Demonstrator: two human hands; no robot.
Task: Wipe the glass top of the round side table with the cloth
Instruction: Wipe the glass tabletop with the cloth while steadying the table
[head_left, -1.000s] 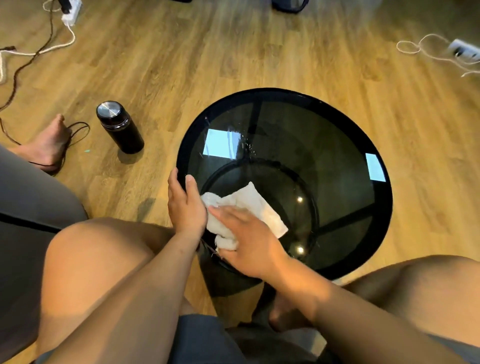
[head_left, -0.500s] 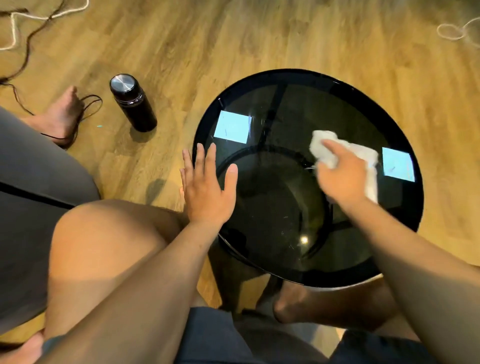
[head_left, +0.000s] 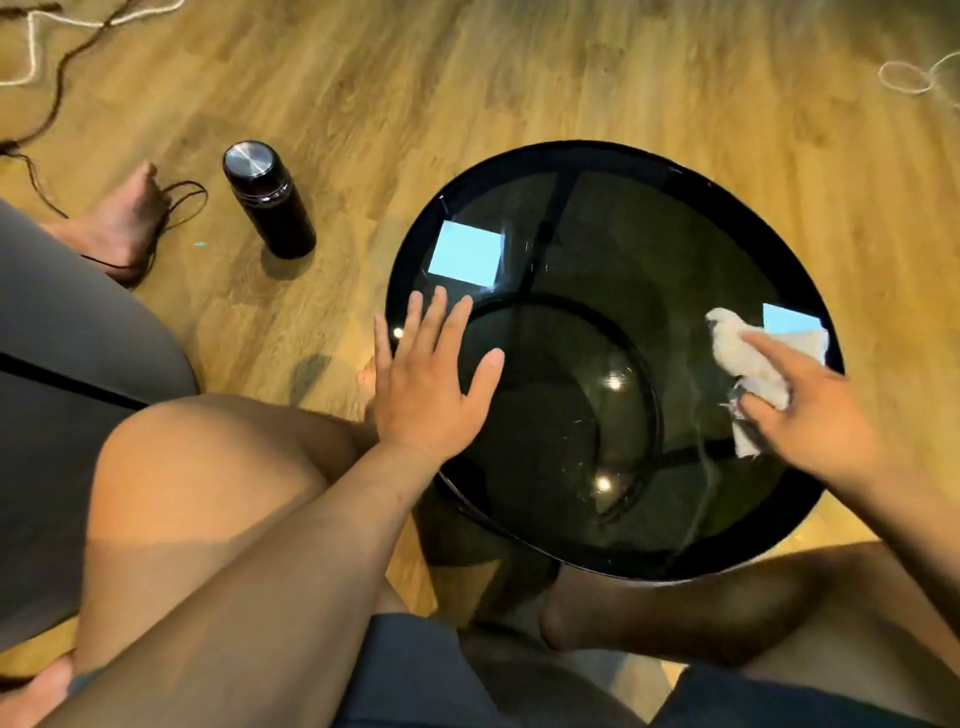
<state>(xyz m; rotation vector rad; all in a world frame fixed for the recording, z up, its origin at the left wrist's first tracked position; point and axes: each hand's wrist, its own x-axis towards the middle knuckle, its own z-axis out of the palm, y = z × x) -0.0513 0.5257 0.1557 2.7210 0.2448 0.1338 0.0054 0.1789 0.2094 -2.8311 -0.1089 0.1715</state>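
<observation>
Cloth (head_left: 748, 364) bunched in right hand's (head_left: 826, 426) curled grip, pressed to glass top (head_left: 597, 249) at three o'clock for wiping; left hand (head_left: 426, 384) flat, fingers spread, at nine o'clock, likely steadying it.

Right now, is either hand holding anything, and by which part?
The right hand grips the crumpled white cloth around its middle, against the round dark glass tabletop. The left hand is spread open, holding nothing.

Over on the right of the frame, the right hand (head_left: 815, 415) grips the crumpled white cloth (head_left: 737, 353) down on the dark glass of the round table (head_left: 597, 249), close to its right rim. The left hand (head_left: 426, 384) lies spread, fingers straight, over the table's left edge. Upper left, a black flask (head_left: 270, 202) stands upright on the wood floor (head_left: 467, 78).
</observation>
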